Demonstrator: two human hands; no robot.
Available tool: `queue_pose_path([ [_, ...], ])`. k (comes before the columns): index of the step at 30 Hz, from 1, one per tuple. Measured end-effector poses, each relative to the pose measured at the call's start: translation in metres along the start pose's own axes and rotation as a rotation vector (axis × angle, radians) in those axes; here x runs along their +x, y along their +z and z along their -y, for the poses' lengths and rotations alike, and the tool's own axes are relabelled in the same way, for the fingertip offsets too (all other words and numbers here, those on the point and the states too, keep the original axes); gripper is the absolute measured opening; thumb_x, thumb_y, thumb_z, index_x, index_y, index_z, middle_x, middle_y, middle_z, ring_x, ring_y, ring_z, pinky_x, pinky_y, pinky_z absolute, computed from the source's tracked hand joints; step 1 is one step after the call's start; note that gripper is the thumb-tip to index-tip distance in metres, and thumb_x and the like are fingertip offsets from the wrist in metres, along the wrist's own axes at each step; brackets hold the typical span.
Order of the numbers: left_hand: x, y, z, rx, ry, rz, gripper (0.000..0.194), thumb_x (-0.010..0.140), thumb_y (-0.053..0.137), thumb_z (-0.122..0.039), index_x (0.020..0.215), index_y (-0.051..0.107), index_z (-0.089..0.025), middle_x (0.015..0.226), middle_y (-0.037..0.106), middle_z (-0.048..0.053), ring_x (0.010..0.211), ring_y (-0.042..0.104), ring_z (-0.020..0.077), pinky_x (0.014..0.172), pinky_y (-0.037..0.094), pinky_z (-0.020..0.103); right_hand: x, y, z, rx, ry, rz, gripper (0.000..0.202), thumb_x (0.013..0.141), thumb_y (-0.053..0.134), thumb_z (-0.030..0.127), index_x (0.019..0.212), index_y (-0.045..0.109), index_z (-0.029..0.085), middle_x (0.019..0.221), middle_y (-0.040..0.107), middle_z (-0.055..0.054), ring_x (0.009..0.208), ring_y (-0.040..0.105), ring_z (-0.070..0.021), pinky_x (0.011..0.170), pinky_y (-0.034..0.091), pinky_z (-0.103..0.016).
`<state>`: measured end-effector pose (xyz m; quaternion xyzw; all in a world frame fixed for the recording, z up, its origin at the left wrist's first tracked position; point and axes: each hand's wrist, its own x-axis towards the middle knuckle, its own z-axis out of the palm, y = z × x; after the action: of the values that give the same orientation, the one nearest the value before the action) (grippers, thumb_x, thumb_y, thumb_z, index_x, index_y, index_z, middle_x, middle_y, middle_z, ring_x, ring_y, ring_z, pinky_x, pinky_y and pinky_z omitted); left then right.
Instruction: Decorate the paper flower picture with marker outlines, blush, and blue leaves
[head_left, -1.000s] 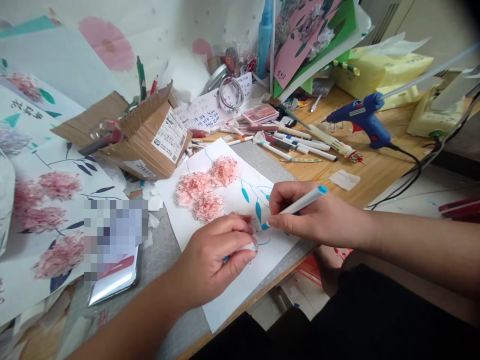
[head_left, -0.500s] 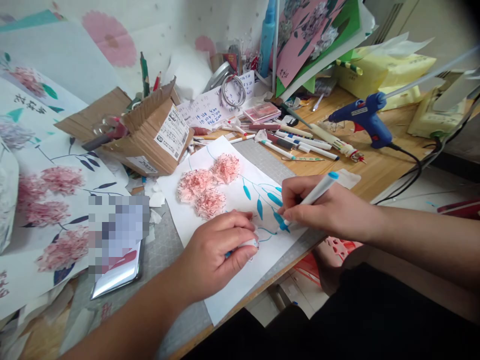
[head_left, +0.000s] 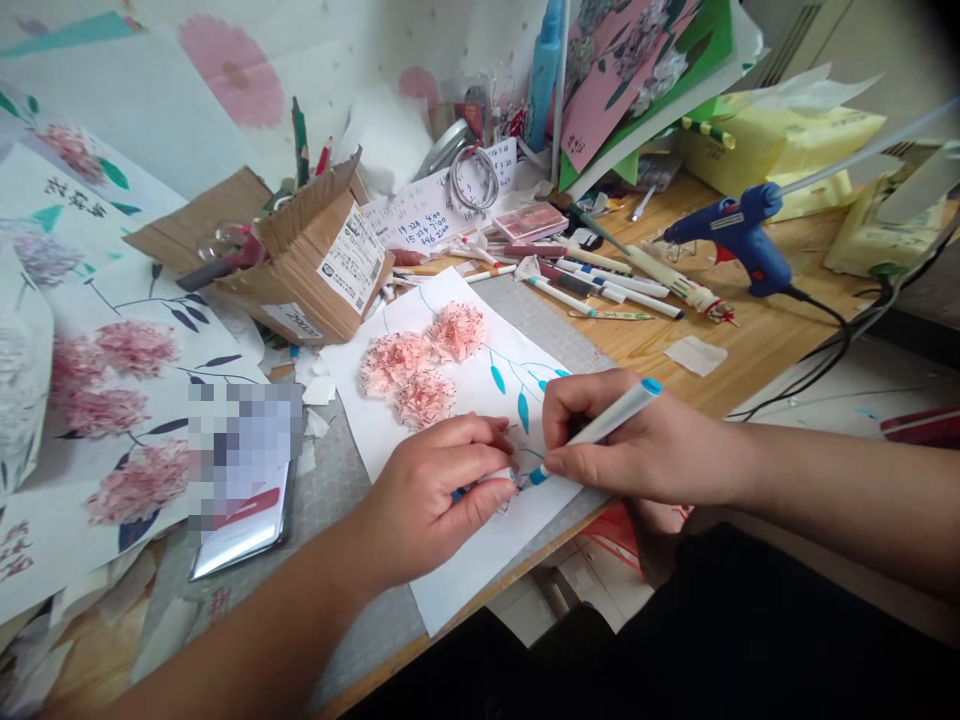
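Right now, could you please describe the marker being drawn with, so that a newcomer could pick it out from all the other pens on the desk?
Start at the white sheet with three pink paper flowers at the desk's near edge. The marker is in the right hand, its tip on the sheet beside the left hand. Unlike the pens lying farther back, it is held, white with a blue end.

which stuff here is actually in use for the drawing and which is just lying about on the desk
In use:
right hand holding the blue marker
left hand holding the marker cap and pressing on the white sheet
pink paper flowers on that sheet

Lying about:
blue glue gun
cardboard box
row of pens
phone
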<state>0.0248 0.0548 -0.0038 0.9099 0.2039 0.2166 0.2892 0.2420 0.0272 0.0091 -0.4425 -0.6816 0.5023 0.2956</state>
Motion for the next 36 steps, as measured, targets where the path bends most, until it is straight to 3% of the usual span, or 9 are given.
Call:
queue_pose_path([
  [8,0.000,0.000,0.000,0.003,-0.017,0.010,0.016,0.090,0.050,-0.017,0.088,0.066,-0.015,0.095,0.063,0.008,0.102,0.059,0.0197,0.090,0.048,0.031,0.002,0.004,0.001,-0.124,-0.076,0.024,0.013,0.070,0.058,0.012,0.063,0.050,0.017,0.057,0.048,0.006,0.052,0.042,-0.0069,0.048,0.033,-0.018],
  [16,-0.001,0.002,0.004,-0.019,-0.003,0.015,0.016,0.089,0.052,-0.016,0.092,0.067,-0.014,0.095,0.060,0.008,0.098,0.059,0.0187,0.096,0.045,0.034,0.002,-0.009,-0.001,-0.219,0.014,-0.075,0.013,0.066,0.057,0.013,0.058,0.048,0.018,0.055,0.046,0.004,0.052,0.041,-0.0091,0.046,0.033,-0.021],
  [25,-0.005,0.000,0.002,0.012,0.072,0.033,0.018,0.085,0.059,-0.019,0.099,0.069,-0.015,0.106,0.058,0.011,0.111,0.053,0.0245,0.099,0.044,0.039,0.002,-0.017,-0.006,-0.127,0.063,-0.129,0.015,0.066,0.057,0.017,0.056,0.046,0.019,0.054,0.042,0.004,0.052,0.038,-0.0098,0.045,0.030,-0.022],
  [36,-0.006,0.000,0.003,0.029,0.016,0.017,0.016,0.085,0.055,-0.016,0.096,0.068,-0.016,0.100,0.057,0.009,0.101,0.057,0.0207,0.097,0.044,0.037,0.008,-0.012,-0.005,-0.065,0.057,-0.127,0.011,0.071,0.062,0.022,0.065,0.054,0.017,0.060,0.052,0.003,0.055,0.044,-0.0096,0.049,0.035,-0.022],
])
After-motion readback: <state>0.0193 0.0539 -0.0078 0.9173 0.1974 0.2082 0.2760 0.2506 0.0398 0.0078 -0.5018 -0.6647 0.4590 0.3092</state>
